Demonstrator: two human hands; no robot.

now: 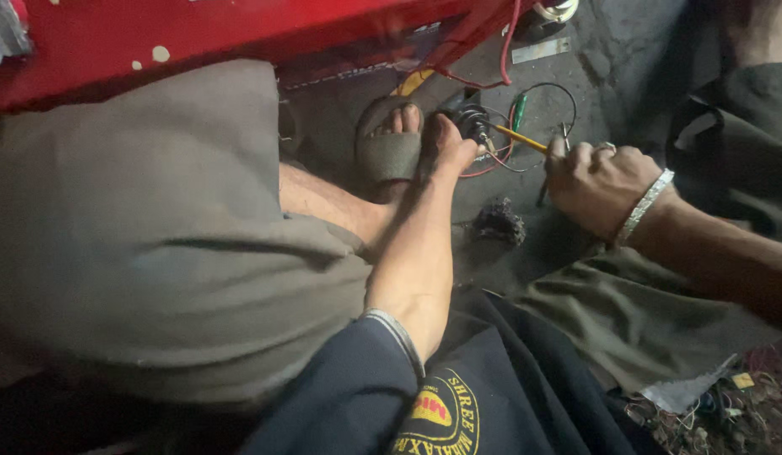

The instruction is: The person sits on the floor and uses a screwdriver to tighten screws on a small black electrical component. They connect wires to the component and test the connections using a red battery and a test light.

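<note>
Single head view, looking steeply down, close over lap and floor (576, 76); dim.

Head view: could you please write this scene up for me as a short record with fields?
Left hand: fingertips on the black wired part; grip unclear
Right hand: closed around the yellow-handled tool, which points at the part
Wrist: metal bracelet on the right arm
Foot: sandalled foot beside the left hand
Above: red metal body, with a red wire hanging from it
Floor: dark fibrous clump

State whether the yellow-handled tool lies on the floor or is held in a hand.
Held. The right hand grips the yellow-handled tool, its tip at the black wired part.
</note>
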